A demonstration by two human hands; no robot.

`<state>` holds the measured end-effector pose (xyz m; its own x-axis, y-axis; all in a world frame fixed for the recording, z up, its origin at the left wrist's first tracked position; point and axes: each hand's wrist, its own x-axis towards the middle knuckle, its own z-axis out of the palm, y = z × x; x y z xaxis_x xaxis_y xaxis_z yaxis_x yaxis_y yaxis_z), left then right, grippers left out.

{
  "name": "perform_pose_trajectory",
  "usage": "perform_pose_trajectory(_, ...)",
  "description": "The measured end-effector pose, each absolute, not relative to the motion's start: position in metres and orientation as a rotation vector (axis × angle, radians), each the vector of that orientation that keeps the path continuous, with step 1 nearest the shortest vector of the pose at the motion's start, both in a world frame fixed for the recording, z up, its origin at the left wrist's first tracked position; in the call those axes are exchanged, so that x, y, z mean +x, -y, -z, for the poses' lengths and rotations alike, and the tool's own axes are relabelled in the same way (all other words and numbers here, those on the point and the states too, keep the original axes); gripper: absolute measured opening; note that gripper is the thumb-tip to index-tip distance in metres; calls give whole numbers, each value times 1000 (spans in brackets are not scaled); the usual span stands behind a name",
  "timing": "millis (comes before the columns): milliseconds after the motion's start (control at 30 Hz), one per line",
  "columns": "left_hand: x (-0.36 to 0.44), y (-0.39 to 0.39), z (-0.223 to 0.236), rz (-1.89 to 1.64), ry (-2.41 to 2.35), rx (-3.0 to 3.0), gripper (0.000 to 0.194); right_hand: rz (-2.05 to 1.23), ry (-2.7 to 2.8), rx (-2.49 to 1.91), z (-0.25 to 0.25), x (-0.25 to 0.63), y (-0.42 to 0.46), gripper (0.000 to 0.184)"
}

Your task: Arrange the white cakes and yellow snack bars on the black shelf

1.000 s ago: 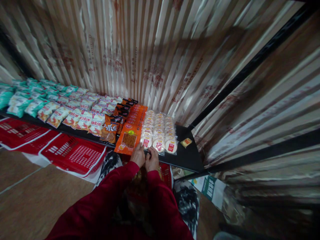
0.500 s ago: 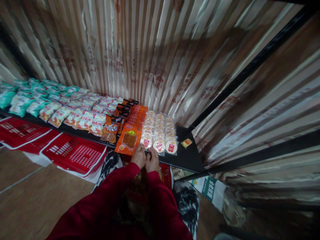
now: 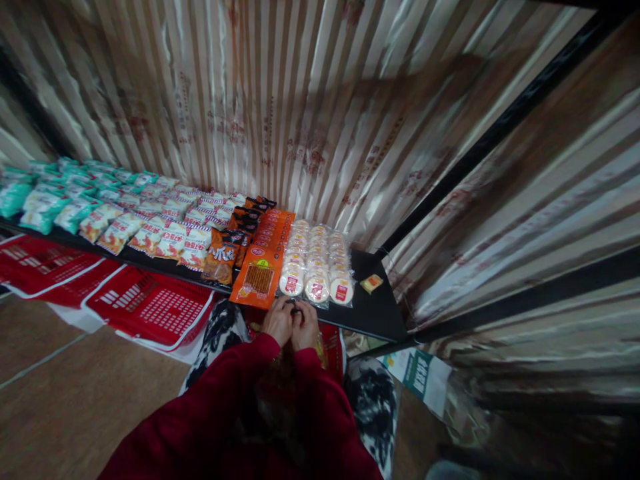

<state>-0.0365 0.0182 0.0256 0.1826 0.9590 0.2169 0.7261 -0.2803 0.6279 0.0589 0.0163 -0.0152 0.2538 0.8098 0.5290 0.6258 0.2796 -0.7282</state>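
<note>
honestly the shelf (image 3: 380, 319) looks mostly sorted to me; teal bags (image 3: 75, 212), white bags (image 3: 173, 239) and brown bags (image 3: 220, 253) are already in rows, then one long orange packet (image 3: 259, 277), then three lines of wrapped crackers (image 3: 317, 288) just right of it; the only thing out of line is a small yellow packet (image 3: 371, 284) near the right end, and what else is left I can't really say; left hand (image 3: 279, 321) and right hand (image 3: 305, 327) are close together at the front edge, just short of the crackers, fingers curled in; it's too dark between them to tell if they're holding anything; compared with a second ago both hands have slid back a bit, so the left fingertips no longer overlap the nearest cracker; rows look unchanged
</note>
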Motion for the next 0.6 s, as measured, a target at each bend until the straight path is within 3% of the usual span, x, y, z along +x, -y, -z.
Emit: perform_pose_trajectory(600, -38, 5, 17, -632, -1518, 1972, 27, -292, 1468, -1530, 57, 54, 14, 32)
